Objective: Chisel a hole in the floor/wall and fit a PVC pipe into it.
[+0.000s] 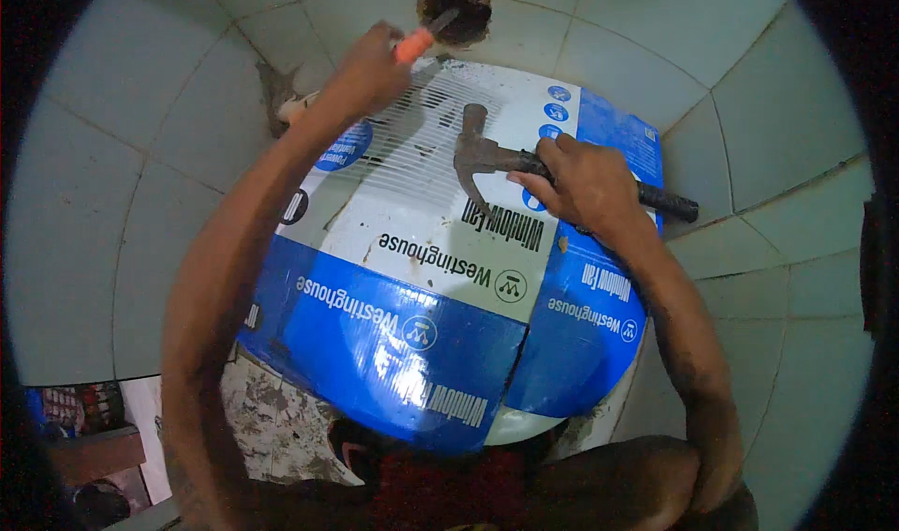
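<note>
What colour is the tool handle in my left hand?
The tool handle is orange, best seen in the head view.

This looks like a tiled bathroom under repair: ceramic wall tiles [646,63] surround a rough-edged hole [473,27], above a grimy, splattered floor [272,423].

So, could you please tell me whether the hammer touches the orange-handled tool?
Apart. The head view shows the box through the gap between the hammer, in the right hand, and the orange-handled tool, in the left hand.
</note>
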`<state>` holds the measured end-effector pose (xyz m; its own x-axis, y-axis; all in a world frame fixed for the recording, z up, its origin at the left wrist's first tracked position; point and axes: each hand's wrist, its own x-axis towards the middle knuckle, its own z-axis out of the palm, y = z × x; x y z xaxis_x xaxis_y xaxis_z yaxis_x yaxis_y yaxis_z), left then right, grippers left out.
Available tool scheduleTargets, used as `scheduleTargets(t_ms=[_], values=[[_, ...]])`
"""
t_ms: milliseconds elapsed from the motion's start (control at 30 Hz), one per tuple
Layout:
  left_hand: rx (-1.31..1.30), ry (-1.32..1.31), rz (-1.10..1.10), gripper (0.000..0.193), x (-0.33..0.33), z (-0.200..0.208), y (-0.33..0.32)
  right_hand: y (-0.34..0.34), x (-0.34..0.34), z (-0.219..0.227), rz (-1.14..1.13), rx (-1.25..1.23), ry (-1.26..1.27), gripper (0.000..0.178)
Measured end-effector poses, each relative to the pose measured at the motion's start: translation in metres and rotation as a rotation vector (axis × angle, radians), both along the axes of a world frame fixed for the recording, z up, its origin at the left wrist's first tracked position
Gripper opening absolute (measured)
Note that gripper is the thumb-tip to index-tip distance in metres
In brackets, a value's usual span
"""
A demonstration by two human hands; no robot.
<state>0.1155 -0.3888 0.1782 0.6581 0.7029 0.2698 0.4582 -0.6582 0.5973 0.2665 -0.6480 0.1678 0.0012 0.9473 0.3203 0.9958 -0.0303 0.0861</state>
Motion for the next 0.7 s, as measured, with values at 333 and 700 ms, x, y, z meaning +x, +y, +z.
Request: scheduleTargets(t_ms=[333,700], values=[[0.064,-0.019,-0.373,0.041,-0.218,-0.013,-0.053,0.042,-0.105,0.031,0.084,-0.131,0.323,0.035],[0.024,-0.1,-0.416,0.031,-0.372,-0.047,0.034,0.392,-0.197,-0.006,0.016,-0.097,-0.073,0.023]])
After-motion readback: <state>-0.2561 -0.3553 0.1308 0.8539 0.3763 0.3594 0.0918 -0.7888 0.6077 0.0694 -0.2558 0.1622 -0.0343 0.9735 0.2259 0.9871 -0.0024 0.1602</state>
